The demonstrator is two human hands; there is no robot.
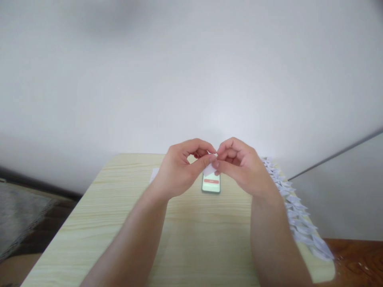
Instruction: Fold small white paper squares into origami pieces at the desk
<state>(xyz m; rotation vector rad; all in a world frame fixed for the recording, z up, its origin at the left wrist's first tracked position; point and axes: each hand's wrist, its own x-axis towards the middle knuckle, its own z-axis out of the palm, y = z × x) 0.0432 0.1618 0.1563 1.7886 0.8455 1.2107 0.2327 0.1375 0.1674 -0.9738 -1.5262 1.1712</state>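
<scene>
Between my fingertips is a small piece of white paper (210, 169), its lower part hanging below my thumbs. My left hand (188, 165) pinches it from the left with thumb and forefinger. From the other side my right hand (239, 164) pinches it too, the fingertips of both hands nearly touching. How the paper is folded at the top is hidden by my fingers. Just beneath the hands a phone (211, 188) lies on the table with its screen lit, a red bar across it.
Several folded white paper pieces (295, 203) line the right edge of the light wood table (206, 239). Partly behind my left wrist is a white sheet (154, 173). A pale wall (191, 79) rises behind the table. Brown wooden floor (356, 257) shows at lower right.
</scene>
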